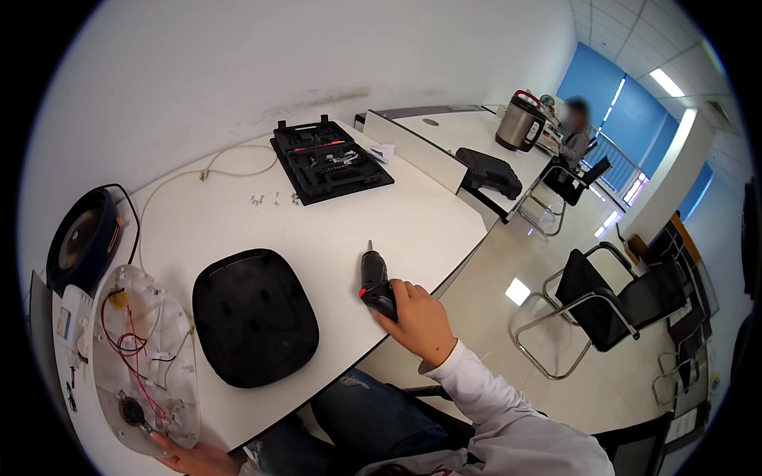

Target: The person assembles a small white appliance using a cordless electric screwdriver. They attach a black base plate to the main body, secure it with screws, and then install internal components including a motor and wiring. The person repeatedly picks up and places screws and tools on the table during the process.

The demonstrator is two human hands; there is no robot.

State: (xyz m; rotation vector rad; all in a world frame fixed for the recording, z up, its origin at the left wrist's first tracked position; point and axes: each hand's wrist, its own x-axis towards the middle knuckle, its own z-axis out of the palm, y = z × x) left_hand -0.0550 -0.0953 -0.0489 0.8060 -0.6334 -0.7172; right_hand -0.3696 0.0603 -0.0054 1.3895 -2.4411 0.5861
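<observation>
White casing [111,389] in the left hand [198,460], screwdriver [375,279] in the right hand [421,321]!

Biggest on show was the white table [444,230], stretched out along the wall, and off to its right on the shiny floor stood a black chair [591,297] with a bent metal frame. Back on the tabletop, here was the long casing at the left, open side up, its lower end gripped by the left hand at the near edge. Just beside it lay a broad black panel [255,317] with rounded corners. Further back sat a black tool case [349,190], lid flung open, bits and tools on display. At the far left, a round dark blue thing [79,238] leaned behind the casing.

And the screwdriver! The right hand was wrapped around its black handle, the tip pointing away from the person over the table's right half; whether it touched the top, you could not tell. A small pale label or screen [63,324] with a blue patch showed left of the casing, too tiny to read. Inside the casing ran thin red, black and blue wires [131,347]. Smallest of all, loose screws [276,198] lay scattered left of the tool case.
</observation>
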